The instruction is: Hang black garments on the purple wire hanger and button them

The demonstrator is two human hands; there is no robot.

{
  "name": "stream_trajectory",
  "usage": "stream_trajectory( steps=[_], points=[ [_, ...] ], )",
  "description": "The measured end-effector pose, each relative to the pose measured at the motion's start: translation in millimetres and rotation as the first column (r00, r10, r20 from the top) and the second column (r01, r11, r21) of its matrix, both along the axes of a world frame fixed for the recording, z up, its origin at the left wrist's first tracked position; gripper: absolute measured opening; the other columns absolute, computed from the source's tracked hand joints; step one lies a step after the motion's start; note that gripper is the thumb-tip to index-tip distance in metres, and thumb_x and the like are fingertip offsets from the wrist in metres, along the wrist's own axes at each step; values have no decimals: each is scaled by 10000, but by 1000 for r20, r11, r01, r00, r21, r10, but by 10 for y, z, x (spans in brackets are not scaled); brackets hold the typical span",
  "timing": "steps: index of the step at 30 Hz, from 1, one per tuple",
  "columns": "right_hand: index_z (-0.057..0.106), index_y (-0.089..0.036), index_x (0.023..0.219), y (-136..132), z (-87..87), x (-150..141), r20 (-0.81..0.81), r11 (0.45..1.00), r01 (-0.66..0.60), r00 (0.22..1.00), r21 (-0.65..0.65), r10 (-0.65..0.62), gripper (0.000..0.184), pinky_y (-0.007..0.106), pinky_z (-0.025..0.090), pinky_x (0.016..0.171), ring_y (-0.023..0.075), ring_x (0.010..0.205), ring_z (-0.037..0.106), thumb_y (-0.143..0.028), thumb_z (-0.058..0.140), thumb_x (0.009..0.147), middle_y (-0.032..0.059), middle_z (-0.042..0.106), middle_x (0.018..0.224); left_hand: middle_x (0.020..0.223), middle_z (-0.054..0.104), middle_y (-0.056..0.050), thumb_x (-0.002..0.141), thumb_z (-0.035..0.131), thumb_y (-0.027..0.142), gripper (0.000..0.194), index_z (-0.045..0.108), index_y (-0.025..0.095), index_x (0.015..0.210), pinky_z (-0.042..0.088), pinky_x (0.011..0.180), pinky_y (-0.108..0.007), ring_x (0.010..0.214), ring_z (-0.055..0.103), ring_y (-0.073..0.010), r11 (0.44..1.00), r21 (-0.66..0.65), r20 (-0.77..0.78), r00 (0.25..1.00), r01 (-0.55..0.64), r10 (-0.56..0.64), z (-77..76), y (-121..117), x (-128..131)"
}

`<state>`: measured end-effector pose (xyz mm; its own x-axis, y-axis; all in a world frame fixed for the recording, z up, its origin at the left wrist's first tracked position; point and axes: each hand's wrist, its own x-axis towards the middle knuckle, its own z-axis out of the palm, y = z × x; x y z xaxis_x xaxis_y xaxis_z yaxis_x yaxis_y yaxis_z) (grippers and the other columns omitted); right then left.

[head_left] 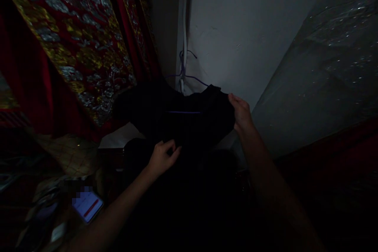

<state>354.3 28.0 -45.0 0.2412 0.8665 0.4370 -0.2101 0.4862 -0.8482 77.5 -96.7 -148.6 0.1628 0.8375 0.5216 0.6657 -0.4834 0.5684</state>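
A black shirt (189, 130) hangs on a thin purple wire hanger (193, 77) in front of me. The hanger's lower bar shows as a purple line across the neck opening. My right hand (242, 112) grips the shirt's shoulder or sleeve edge on the right, thumb on top. Lower down, my left hand (164, 157) is against the front of the shirt, its fingers curled in a pinch on the dark cloth. The lower part of the shirt fades into darkness, so its hem cannot be made out.
Red cloth with gold and silver embroidery (88, 43) hangs at the left. A pale wall (236, 19) stands behind, with a white cable (184, 19) running down it. Clear plastic sheeting (330, 59) covers the right side. A lit phone (88, 204) lies at lower left.
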Motion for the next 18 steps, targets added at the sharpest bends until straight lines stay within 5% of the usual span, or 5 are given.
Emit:
stream_trajectory(
  steps=[4, 9, 11, 13, 18],
  points=[
    [681, -181, 939, -18, -292, -89, 5, 977, 207, 978, 44, -208, 393, 385, 500, 978, 205, 985, 677, -525, 730, 757, 45, 728, 963, 636, 532, 16, 841, 542, 272, 244, 418, 219, 637, 456, 709, -305, 672, 571, -164, 998, -61, 126, 992, -22, 29, -301, -103, 132],
    [586, -209, 1165, -593, -867, -410, 58, 790, 604, 789, 108, -611, 440, 407, 449, 1032, 227, 1174, 569, -462, 679, 817, 102, 598, 1279, 992, 621, -52, 874, 597, 313, 270, 504, 242, 1117, 530, 785, -322, 892, 644, -195, 988, -105, 520, 841, -110, 148, -497, -220, 353],
    [592, -215, 1002, -978, -1176, -646, 138, 869, 494, 863, -31, -486, 331, 374, 503, 912, 217, 966, 621, -507, 639, 853, 61, 647, 1012, 1049, 606, -58, 883, 625, 361, 555, 348, 267, 1355, 549, 793, -312, 910, 660, -187, 982, -133, 636, 748, -136, 190, -518, -260, 447],
    [588, -215, 888, -1297, -1433, -887, 278, 967, 114, 959, -228, -48, 362, 345, 528, 757, 214, 785, 629, -576, 606, 862, 33, 639, 809, 1014, 609, -43, 891, 628, 405, 646, 280, 280, 1422, 557, 771, -299, 874, 668, -179, 978, -156, 680, 704, -136, 206, -539, -289, 513],
    [622, -223, 992, -1514, -1601, -1151, 421, 930, -150, 859, -335, 290, 387, 384, 514, 876, 263, 968, 660, -593, 540, 913, 80, 702, 978, 911, 682, -70, 923, 551, 509, 331, 619, 198, 1013, 572, 770, -333, 890, 679, -226, 953, -276, 672, 684, -122, 283, -714, -315, 482]
  ],
)
